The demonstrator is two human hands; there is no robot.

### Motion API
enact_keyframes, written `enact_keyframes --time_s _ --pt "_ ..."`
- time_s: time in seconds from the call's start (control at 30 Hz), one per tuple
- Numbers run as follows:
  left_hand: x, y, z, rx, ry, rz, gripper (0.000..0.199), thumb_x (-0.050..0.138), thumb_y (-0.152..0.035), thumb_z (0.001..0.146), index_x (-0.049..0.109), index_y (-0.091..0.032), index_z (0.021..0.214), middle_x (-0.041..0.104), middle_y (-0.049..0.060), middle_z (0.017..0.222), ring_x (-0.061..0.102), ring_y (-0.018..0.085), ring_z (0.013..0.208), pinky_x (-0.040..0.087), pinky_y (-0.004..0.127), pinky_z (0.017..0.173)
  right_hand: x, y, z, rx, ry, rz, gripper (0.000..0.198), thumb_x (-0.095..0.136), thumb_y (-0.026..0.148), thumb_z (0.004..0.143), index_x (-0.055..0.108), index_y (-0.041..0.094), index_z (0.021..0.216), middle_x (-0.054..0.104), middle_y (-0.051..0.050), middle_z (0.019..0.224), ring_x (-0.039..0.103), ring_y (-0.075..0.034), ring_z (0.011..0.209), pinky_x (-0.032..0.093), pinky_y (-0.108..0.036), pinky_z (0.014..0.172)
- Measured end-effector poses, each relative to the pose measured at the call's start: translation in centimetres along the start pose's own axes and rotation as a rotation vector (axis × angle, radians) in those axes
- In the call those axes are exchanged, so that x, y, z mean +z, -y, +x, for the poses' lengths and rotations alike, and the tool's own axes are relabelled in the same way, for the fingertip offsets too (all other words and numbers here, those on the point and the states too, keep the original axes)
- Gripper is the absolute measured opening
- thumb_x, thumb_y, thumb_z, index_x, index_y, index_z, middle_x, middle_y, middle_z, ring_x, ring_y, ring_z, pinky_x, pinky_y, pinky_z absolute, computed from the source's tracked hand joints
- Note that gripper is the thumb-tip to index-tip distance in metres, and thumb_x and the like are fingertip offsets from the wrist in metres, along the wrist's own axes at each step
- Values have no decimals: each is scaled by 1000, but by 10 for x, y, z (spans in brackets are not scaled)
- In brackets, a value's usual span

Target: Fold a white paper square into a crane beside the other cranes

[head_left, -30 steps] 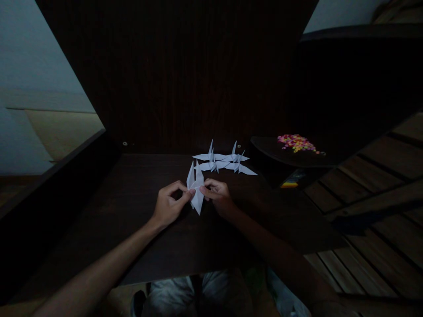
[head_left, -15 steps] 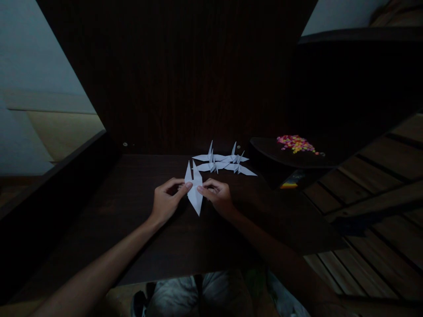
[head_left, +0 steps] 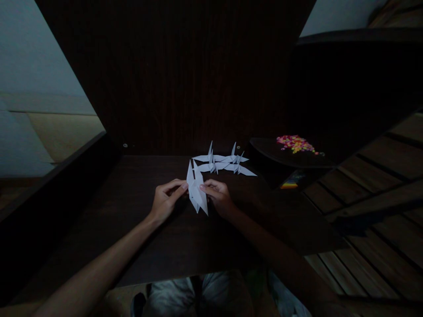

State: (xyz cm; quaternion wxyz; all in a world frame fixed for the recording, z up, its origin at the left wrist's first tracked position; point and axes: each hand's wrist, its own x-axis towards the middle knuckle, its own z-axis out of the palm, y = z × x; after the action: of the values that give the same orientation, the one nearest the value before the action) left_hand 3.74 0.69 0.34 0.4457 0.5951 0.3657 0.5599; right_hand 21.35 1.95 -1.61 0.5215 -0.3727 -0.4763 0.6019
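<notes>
Between my two hands is a folded white paper, a part-folded origami crane (head_left: 197,191), with two narrow points facing away from me and two lower flaps spread slightly apart toward me. My left hand (head_left: 168,196) pinches its left edge between thumb and fingers. On the other side, my right hand (head_left: 217,194) grips the right flap, its thumb on top. Some fingertips are hidden behind the paper. Just beyond it, several finished white origami cranes (head_left: 214,165) with spread wings stand close together on the dark wooden desk (head_left: 148,246).
A dark rounded shelf (head_left: 264,147) at the right holds a heap of small pink and yellow pieces (head_left: 297,144). Beneath it shows a small colourful item (head_left: 291,181). A dark back panel (head_left: 185,79) rises behind the cranes, and a raised side board (head_left: 66,163) borders the left.
The right lower flap has swung to the right, away from the left one, so two lower points show. My left thumb has slid to the paper's left edge.
</notes>
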Motion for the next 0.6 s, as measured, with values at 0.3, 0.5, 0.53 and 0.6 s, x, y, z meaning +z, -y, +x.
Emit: enact_keyframes --time_s 0.3,0.5,0.53,0.6 --pt "-1 2 0 -1 20 -8 17 66 -32 79 72 -16 81 66 3 71 57 14 63 47 26 60 5 6 -2 136 63 115 29 78 40 59 61 17 63 55 2 54 45 -9 46 31 -22 45" --pt "-1 -1 3 -8 -25 120 20 65 -34 78 71 -14 76 68 3 68 60 15 62 49 26 60 1 2 -1 121 99 82 30 76 41 62 61 16 65 56 2 54 45 -8 46 31 -21 43" --pt "-1 -1 3 -11 -39 148 21 65 -34 77 71 -14 76 68 3 67 60 16 62 49 26 59 0 0 0 102 100 64 29 76 40 63 61 16 66 56 2 55 45 -8 46 31 -21 43" --pt "-2 0 4 -13 -58 196 21 65 -35 76 70 -14 74 68 3 66 61 16 62 48 25 57 -2 -2 1 61 106 22 27 75 39 65 62 16 67 56 2 56 45 -8 46 31 -21 43"
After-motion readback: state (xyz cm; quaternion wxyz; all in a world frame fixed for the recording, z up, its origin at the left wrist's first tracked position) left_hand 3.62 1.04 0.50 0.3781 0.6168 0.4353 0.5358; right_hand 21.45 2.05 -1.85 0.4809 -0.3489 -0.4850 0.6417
